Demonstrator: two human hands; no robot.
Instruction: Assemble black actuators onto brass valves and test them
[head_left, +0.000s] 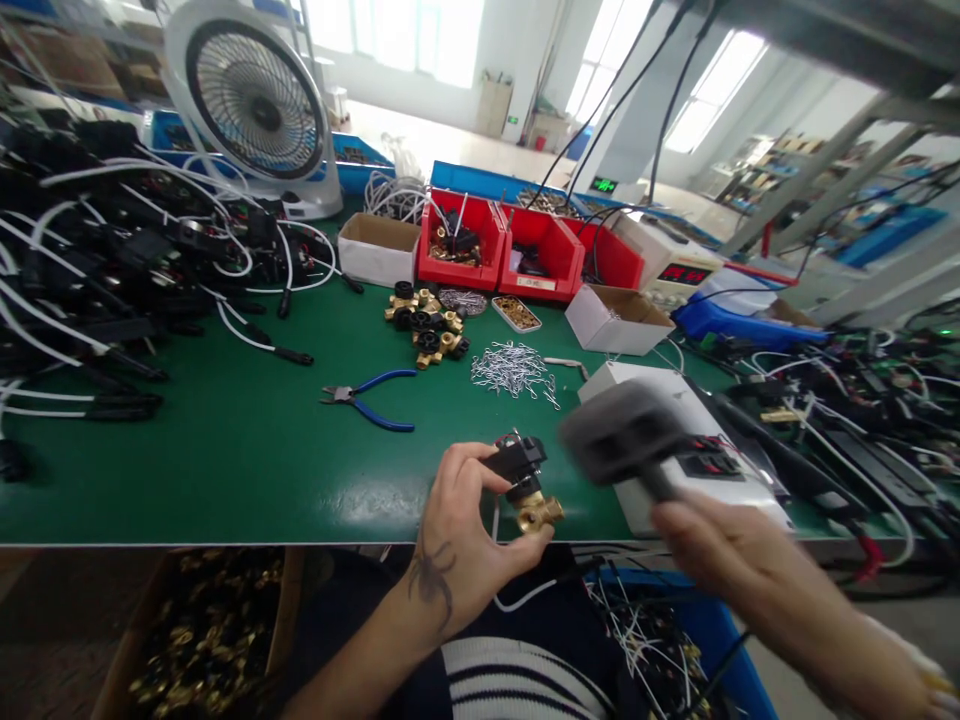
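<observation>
My left hand [469, 510] is closed around a small motorized valve [529, 480], with a black actuator housing on top and a brass body below. It holds the valve tilted near the table's front edge, and a white cable hangs beneath. On the right, my right hand [720, 545] is closed on the short handle of a black mallet [626, 430], smeared by motion. The mallet's head is raised to the right of the valve, apart from it. Blue-handled pliers [371, 398] lie on the green table. Behind the valve lies a heap of metal clip pins [514, 368].
Brass valve bodies [427, 325] cluster at mid-table, before red bins [461, 240]. Cabled black actuators [112, 250] pile up left, near a fan [255, 110]. A white box [637, 385] stands right. Below the edge are a carton of brass parts [202, 630] and a blue crate [739, 650].
</observation>
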